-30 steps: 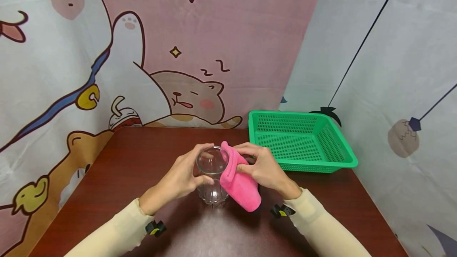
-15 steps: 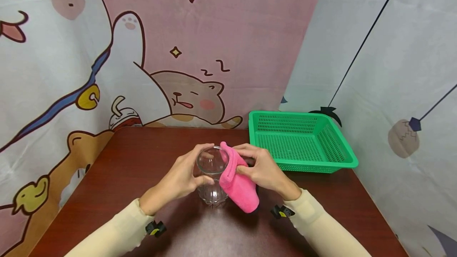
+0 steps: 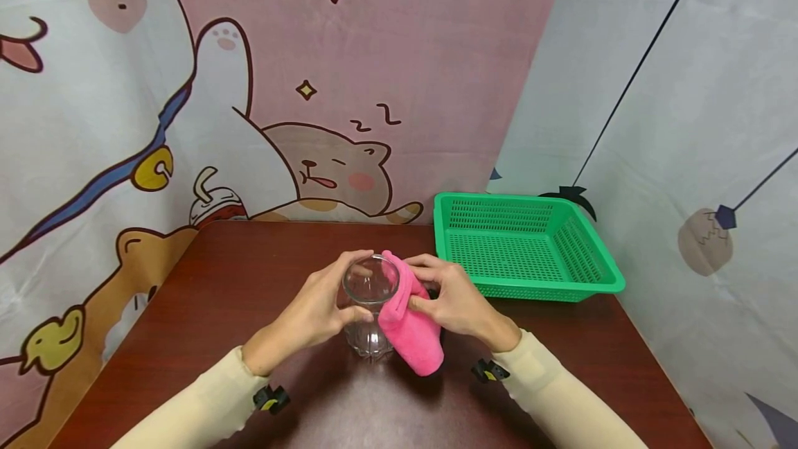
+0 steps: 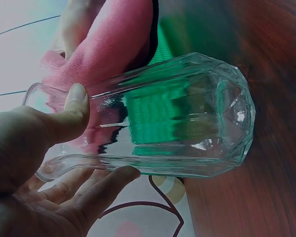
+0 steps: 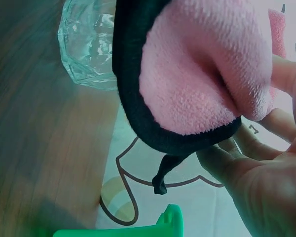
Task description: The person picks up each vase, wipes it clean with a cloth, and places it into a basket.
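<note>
A clear glass vase [image 3: 373, 337] with a faceted base stands upright over the table, gripped near its neck by my left hand [image 3: 314, 303]. In the left wrist view the thumb lies on one side of the vase and the fingers on the other. A folded pink cloth [image 3: 416, 339] with a black edge, seen close in the right wrist view, lies against the right side of the vase's rim. My right hand [image 3: 455, 298] pinches the cloth between thumb and fingers. Part of the rim is hidden behind the cloth.
A green plastic basket [image 3: 508, 258] with slotted walls stands at the back right of the dark red-brown table [image 3: 274, 255]. Behind the table hangs a printed cartoon curtain [image 3: 424, 75]. Another stretch of curtain borders the right side.
My right hand and the pink cloth have shifted a little to the left along the vase's rim, and the hanging end of the cloth swings left. The left hand and vase stay put.
</note>
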Demonstrator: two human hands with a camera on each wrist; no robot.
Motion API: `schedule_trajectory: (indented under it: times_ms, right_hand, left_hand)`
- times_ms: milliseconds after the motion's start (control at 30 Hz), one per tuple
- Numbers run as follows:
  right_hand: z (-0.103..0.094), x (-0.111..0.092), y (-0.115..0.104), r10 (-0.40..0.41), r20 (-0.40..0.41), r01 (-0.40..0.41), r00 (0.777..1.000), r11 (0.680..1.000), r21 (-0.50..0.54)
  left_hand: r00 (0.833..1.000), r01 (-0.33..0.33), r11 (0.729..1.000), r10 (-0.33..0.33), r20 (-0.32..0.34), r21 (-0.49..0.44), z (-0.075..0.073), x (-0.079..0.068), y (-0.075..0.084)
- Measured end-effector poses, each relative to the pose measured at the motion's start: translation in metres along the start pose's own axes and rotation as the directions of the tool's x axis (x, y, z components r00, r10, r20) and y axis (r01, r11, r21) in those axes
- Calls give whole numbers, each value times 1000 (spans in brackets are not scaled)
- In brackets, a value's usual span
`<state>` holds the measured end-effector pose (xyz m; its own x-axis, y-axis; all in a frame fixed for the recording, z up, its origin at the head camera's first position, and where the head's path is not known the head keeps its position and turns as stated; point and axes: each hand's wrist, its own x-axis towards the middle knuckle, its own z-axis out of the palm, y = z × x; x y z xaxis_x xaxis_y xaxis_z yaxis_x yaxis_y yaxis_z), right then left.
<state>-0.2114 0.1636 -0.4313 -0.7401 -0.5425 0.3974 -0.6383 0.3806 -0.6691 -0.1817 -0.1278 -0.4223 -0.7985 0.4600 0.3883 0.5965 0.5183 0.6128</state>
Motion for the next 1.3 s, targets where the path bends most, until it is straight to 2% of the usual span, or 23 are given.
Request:
schedule_trajectory:
  times_ms: [133,633,900,1300]
  right_hand:
    - [2,-1,2,-1,27,2,1000,999,-34]
    - [7,-3,10,83,107,-75,991,994,-77]
    - [11,-4,16,34,127,-18,991,992,-127]
    - [17,-10,24,53,190,-15,980,980,-200]
  left_hand:
    - [1000,-3,1000,3,2,7,0,0,0]
    - [1000,-4,1000,4,0,21,0,0,1]
    - [1000,-4,1000,4,-4,8,0,-1,0]
    - [1000,9,1000,-9,-5,-11,0,-1,2]
